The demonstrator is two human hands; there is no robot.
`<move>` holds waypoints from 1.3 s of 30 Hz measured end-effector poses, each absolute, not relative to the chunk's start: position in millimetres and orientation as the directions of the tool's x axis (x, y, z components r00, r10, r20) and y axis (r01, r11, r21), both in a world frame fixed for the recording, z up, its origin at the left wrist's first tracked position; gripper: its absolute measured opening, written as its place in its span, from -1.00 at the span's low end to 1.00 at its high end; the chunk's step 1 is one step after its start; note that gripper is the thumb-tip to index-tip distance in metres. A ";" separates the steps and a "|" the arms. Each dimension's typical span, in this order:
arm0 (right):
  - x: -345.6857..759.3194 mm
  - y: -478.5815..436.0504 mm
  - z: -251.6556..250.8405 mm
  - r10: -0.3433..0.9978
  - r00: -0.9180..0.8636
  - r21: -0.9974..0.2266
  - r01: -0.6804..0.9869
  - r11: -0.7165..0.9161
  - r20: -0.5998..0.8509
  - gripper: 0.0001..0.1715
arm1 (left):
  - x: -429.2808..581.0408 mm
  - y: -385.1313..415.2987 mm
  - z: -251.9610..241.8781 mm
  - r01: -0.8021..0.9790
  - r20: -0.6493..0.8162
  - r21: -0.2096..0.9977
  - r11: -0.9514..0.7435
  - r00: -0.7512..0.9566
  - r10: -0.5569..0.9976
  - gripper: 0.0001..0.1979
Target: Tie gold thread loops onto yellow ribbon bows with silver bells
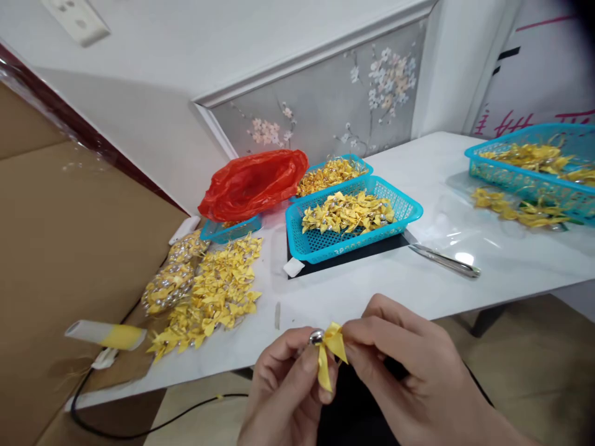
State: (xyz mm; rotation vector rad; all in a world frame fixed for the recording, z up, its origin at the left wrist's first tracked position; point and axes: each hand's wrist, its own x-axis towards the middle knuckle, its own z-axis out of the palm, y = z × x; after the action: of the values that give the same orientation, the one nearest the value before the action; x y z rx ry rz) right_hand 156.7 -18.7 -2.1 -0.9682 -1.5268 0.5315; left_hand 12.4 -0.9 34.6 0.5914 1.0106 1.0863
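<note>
Both my hands meet at the bottom centre, just off the table's near edge. My left hand [283, 384] pinches a small yellow ribbon bow [331, 356] with a silver bead at its top. My right hand [409, 365] pinches the same bow from the right side, fingers curled. A pile of finished yellow bows [214, 291] lies on the white table [372, 285] to the left. A blue basket [353, 241] with more yellow bows stands straight ahead.
A red plastic bag [253, 183] covers another blue basket at the back. A third basket [334, 170] sits behind, another blue basket [534, 167] at far right. Metal tweezers [444, 260] lie on the table. A glue gun with yellow stick [109, 336] and black cable [153, 424] rest at left. Brown cardboard [56, 248] stands at left.
</note>
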 end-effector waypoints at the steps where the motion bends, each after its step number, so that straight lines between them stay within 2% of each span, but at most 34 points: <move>1: 157.1 -18.8 -3.1 0.823 0.035 -0.800 0.261 0.541 0.568 -0.73 | 12.2 -1.2 34.1 -0.444 -0.378 0.807 0.389 0.117 0.918 -0.73; 9: 160.8 -18.2 -8.5 0.881 -0.028 -0.861 0.197 0.469 0.473 -0.75 | 9.2 -2.9 32.6 -0.481 -0.429 0.740 0.471 0.203 0.880 -0.77; 20: 162.0 -17.2 -10.7 0.869 -0.053 -0.836 0.251 0.489 0.492 -0.75 | 6.1 -2.0 32.3 -0.444 -0.434 0.740 0.505 0.258 0.863 -0.79; 39: 160.6 -17.6 -10.9 0.883 -0.040 -0.864 0.194 0.465 0.467 -0.73 | 7.7 -3.0 33.1 -0.491 -0.467 0.681 0.543 0.280 0.839 -0.80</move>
State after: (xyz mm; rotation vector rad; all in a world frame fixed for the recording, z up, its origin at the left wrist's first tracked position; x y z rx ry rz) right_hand 160.6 -17.6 -10.9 -0.9774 -1.5375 0.7323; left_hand 7.7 -3.0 33.1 0.4504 0.9064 0.9323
